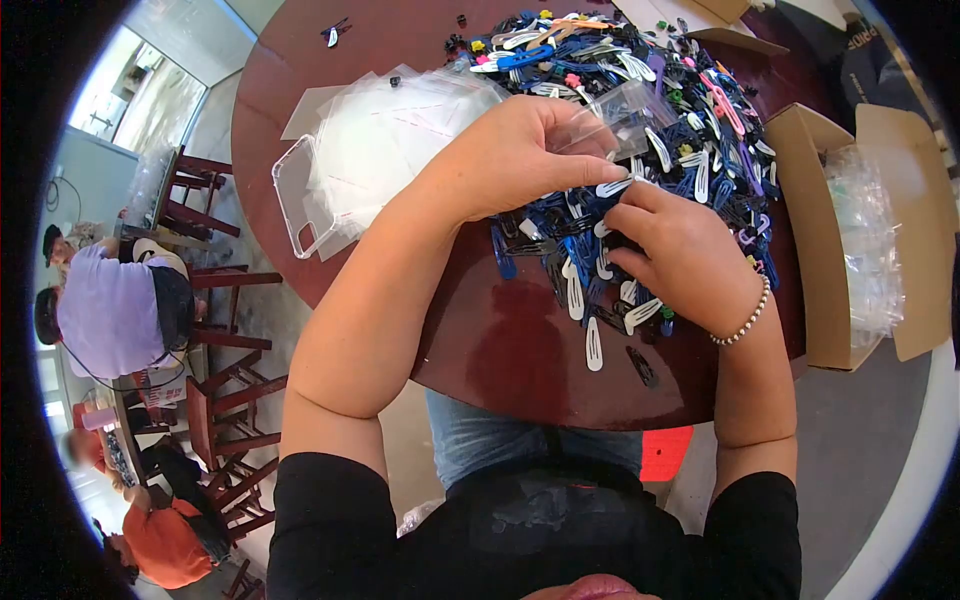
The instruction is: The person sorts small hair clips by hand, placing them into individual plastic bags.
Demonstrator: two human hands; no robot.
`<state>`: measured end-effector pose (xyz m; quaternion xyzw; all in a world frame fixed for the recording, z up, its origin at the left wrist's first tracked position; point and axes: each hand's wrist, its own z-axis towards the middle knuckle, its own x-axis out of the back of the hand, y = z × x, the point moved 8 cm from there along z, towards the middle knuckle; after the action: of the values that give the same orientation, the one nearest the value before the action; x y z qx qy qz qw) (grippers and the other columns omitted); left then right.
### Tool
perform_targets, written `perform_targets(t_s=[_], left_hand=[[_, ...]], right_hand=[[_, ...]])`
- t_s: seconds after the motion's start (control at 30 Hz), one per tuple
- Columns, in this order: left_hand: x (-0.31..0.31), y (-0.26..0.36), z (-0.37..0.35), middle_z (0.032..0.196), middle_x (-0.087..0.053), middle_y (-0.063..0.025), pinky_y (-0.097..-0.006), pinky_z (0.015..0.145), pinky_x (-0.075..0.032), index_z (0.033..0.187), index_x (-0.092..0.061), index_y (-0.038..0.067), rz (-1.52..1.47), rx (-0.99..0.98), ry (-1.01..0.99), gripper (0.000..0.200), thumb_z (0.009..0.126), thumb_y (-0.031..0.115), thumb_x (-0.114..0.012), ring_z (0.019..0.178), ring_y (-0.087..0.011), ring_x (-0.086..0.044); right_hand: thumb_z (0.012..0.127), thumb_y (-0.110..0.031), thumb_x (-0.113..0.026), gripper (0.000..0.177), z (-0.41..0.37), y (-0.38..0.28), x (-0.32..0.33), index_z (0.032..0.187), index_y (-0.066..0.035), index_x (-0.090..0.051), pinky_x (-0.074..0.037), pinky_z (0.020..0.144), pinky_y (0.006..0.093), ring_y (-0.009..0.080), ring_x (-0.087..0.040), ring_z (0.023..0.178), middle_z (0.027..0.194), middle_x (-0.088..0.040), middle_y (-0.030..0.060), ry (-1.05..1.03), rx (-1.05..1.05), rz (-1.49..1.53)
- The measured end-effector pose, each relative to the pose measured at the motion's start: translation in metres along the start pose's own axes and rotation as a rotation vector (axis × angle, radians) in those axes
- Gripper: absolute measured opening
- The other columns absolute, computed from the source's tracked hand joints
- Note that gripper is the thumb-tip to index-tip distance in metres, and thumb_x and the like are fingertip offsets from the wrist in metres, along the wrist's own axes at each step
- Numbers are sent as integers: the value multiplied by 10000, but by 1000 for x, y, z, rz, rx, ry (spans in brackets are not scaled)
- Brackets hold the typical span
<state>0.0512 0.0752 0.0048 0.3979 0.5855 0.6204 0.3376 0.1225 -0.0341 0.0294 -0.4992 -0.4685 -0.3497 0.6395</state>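
My left hand (520,155) is closed on a small clear plastic bag (632,112), which sticks out past its fingers to the right. A pale snap hair clip (614,187) lies between the left thumb tip and the fingertips of my right hand (685,250). The right hand's fingers are bent and pinched together at that clip, low over the heap. Under and around both hands spreads a big pile of hair clips (575,290), mostly navy, black and white, with some pink, purple and yellow ones. The fingers partly hide the held clip.
Left of the pile, a fanned stack of clear bags (365,150) lies by a clear phone case (295,205) on the round dark-red table (500,350). An open cardboard box (820,290) holding filled clear bags stands right. Other people (115,310) sit far left among wooden stools.
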Motion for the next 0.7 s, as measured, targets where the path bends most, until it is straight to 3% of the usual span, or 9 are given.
perform_targets(t_s=[0.33, 0.43, 0.5, 0.53, 0.57, 0.63, 0.7], left_hand=[[0, 0, -1, 1043, -679, -73, -273, 901, -488, 1111, -642, -8, 2, 25, 13, 310, 847, 127, -728, 992, -131, -631], [1, 0, 0, 1039, -681, -77, -273, 902, -488, 1117, -639, -15, 15, 13, 23, 320, 844, 125, -729, 993, -134, -632], [0, 1, 0, 1036, -683, -87, -274, 895, -495, 1124, -635, -23, 7, 8, 6, 330, 840, 116, -729, 986, -138, -638], [0, 1, 0, 1036, -683, -87, -274, 895, -495, 1124, -635, -23, 9, 6, 9, 330, 840, 116, -729, 986, -138, -638], [-1, 1, -1, 1036, -683, -91, -274, 891, -498, 1125, -633, -25, 2, 14, 5, 331, 839, 111, -729, 981, -140, -641], [-2, 0, -1, 1035, -684, -95, -275, 887, -501, 1126, -632, -27, -6, 25, 0, 332, 838, 107, -728, 976, -141, -643], [-3, 2, -1, 1036, -684, -99, -279, 888, -504, 1130, -630, -24, 20, 7, -5, 332, 833, 86, -729, 968, -142, -646]], right_hand=[[784, -57, -658, 133, 3, 5, -8, 906, -25, -616, -512, 703, 414, 354, -621, 799, 885, -600, 140, 9, -15, 45], [762, -1, -663, 140, 3, 7, 2, 892, -9, -610, -519, 665, 366, 302, -635, 751, 847, -601, 130, 103, 53, 130], [742, 52, -671, 165, 3, 13, 12, 880, 7, -594, -512, 617, 304, 217, -636, 702, 824, -598, 107, 131, 0, 311], [748, 84, -672, 172, 1, 12, 19, 883, 12, -594, -506, 607, 246, 128, -621, 697, 835, -591, 68, 154, -19, 359], [748, 84, -672, 172, 0, 8, 24, 883, 12, -594, -506, 607, 246, 128, -621, 697, 835, -591, 68, 154, -16, 358], [766, 28, -690, 160, -6, 14, 44, 906, -8, -621, -531, 620, 260, 153, -647, 702, 812, -600, 82, 369, -87, 558], [777, 36, -706, 185, -9, 13, 52, 942, -4, -632, -531, 634, 216, 100, -643, 742, 853, -619, 54, 455, -40, 540]])
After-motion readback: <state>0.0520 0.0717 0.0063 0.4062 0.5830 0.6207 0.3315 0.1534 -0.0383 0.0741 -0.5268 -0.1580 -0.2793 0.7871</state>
